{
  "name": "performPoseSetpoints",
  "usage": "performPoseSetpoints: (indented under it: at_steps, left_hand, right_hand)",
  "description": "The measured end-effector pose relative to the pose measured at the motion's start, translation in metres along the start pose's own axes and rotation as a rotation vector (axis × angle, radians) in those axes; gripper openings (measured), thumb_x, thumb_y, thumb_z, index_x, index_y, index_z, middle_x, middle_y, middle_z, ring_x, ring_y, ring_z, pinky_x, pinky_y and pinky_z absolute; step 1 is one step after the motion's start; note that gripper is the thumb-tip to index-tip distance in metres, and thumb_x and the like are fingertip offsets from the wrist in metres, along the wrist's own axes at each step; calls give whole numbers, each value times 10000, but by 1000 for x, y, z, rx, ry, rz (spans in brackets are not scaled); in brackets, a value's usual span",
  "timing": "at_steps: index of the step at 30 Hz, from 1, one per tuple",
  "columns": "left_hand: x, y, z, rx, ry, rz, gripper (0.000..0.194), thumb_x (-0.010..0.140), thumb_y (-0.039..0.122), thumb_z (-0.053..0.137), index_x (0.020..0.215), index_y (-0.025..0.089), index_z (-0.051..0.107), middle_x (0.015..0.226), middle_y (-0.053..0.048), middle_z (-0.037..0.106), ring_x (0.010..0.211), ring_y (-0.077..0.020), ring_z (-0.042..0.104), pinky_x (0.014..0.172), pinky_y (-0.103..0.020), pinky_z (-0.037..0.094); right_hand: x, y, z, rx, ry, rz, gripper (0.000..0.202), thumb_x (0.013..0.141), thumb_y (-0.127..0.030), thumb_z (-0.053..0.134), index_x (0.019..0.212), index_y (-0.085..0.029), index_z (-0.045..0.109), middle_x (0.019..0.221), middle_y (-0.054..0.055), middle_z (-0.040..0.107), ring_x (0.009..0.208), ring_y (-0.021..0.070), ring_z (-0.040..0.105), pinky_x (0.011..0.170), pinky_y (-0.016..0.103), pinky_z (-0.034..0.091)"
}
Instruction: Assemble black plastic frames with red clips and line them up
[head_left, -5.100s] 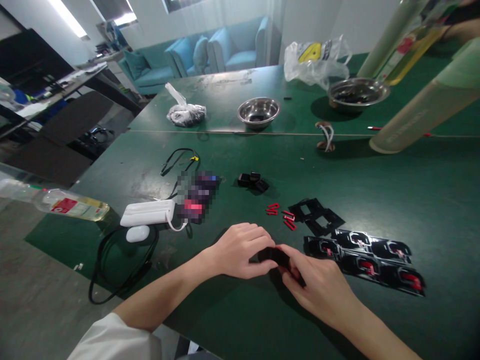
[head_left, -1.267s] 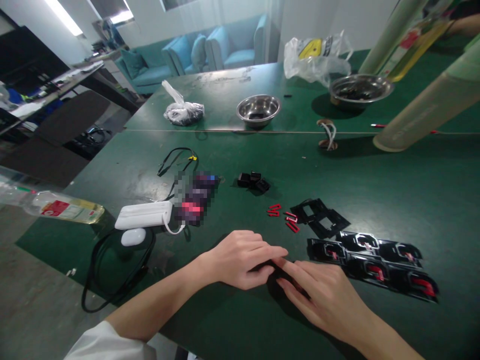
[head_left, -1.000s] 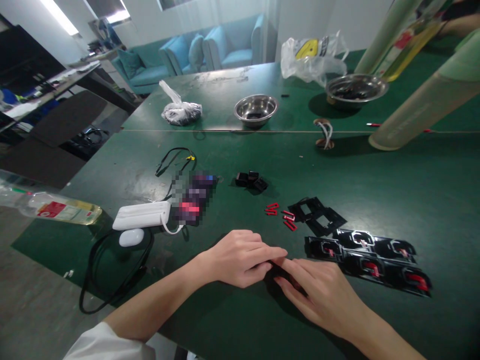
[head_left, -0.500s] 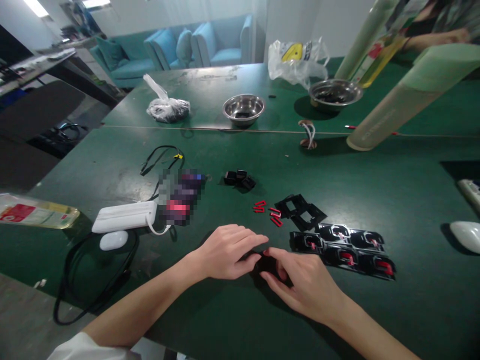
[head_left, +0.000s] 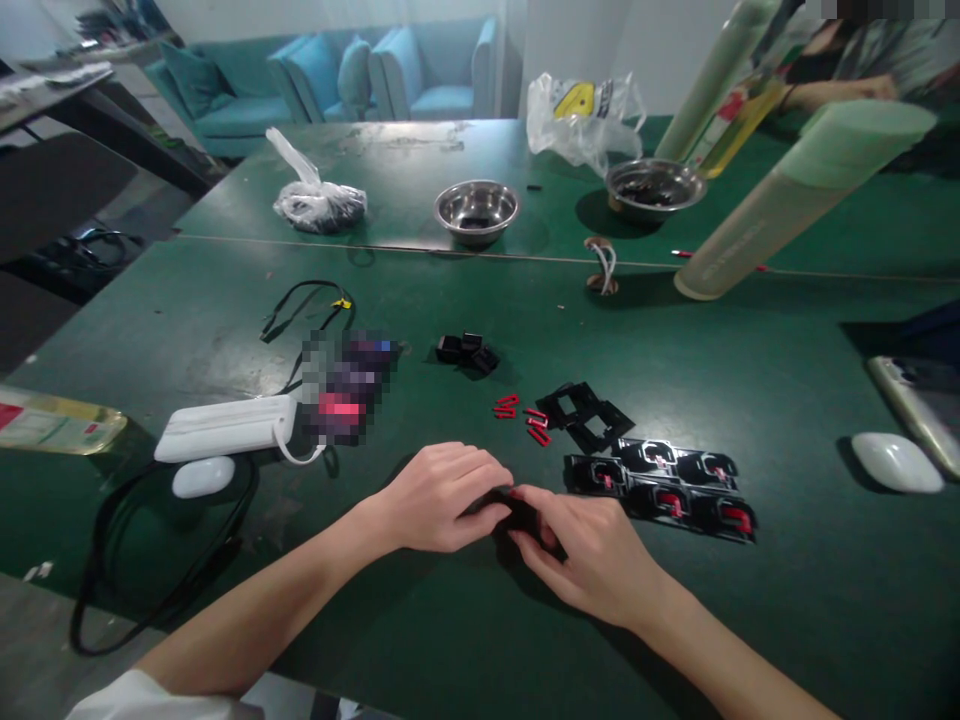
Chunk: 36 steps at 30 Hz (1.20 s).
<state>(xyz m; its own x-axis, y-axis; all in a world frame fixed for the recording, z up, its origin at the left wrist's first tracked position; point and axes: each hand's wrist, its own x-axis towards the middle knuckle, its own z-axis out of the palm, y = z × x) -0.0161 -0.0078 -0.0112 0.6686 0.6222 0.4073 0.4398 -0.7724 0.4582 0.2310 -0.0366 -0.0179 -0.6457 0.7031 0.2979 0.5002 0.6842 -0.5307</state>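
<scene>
Between both hands, near the front of the green table, is a black part (head_left: 517,514), mostly hidden by fingers. My left hand (head_left: 448,500) is closed on its left side, thumb below and fingers above. From the right, my right hand (head_left: 581,545) pinches the same part. Just beyond the fingers lie small red clips (head_left: 537,427) and flat black square frames (head_left: 585,415). To the right of them sit several black assemblies with red pieces (head_left: 664,490) in two rows. Farther back is a cluster of small black blocks (head_left: 468,352).
On the left are a power bank (head_left: 225,427), a blurred phone (head_left: 352,390), cables and a bottle (head_left: 60,420). Behind stand two metal bowls (head_left: 477,212), bags and a tall green-capped bottle (head_left: 795,205). A white mouse (head_left: 896,462) lies right. Another person's arm shows at back right.
The whole view has shifted, so the table objects appear farther left. Both hands stay together, and the left fingers now wrap over more of the black part.
</scene>
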Motion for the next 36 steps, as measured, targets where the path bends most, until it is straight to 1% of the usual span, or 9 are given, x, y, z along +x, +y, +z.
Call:
performPoseSetpoints:
  at_steps: [2, 4, 9, 14, 20, 27, 36]
  left_hand:
    - [0, 0, 0, -15, -15, 7, 200, 1018, 366, 575, 1016, 176, 638, 932, -67, 752, 835, -189, 715, 738, -326, 539]
    - [-1, 0, 0, -17, -30, 16, 217, 1001, 393, 599, 996, 179, 636, 915, -63, 739, 808, -185, 696, 713, -325, 518]
    - [-1, 0, 0, -12, -56, 37, 192, 999, 365, 599, 1003, 177, 638, 910, -56, 730, 777, -180, 668, 690, -325, 486]
    - [0, 0, -1, -9, -73, 36, 185, 999, 358, 587, 1007, 180, 638, 905, -56, 729, 779, -179, 669, 698, -321, 491]
    - [1, 0, -1, -17, -70, 46, 164, 984, 332, 588, 1011, 179, 639, 900, -55, 726, 775, -181, 662, 689, -316, 480]
    - [0, 1, -1, -27, -76, 36, 148, 968, 304, 597, 1020, 174, 640, 916, -54, 731, 777, -186, 656, 694, -326, 468]
    - [0, 0, 0, -19, -77, 42, 156, 982, 311, 589, 1020, 170, 644, 923, -54, 732, 786, -189, 660, 704, -336, 475]
  right_hand:
    - [0, 0, 0, 6, -11, 10, 282, 1041, -259, 560, 1296, -142, 591, 778, 4, 730, 580, 128, 662, 591, 251, 457]
    - [0, -1, 0, 13, -17, 14, 266, 1038, -255, 561, 1279, -146, 589, 782, 4, 730, 575, 125, 654, 587, 248, 450]
    - [-1, -2, 0, 17, -6, 17, 244, 1037, -271, 574, 1249, -151, 587, 747, -11, 704, 562, 124, 635, 576, 245, 430]
    - [-1, -2, 1, 19, -15, 32, 229, 1043, -281, 567, 1235, -157, 580, 746, -10, 705, 554, 122, 622, 569, 245, 414]
    - [-1, -2, 0, 7, -17, 40, 232, 1044, -284, 566, 1235, -154, 583, 744, -14, 701, 551, 122, 628, 567, 248, 420]
    - [-2, 1, 3, 0, 2, 20, 244, 1083, -332, 552, 1235, -144, 585, 729, -13, 699, 541, 121, 623, 555, 243, 415]
    - [-1, 1, 3, -34, 31, -6, 246, 1090, -330, 549, 1230, -133, 593, 725, -13, 698, 523, 114, 617, 542, 243, 413]
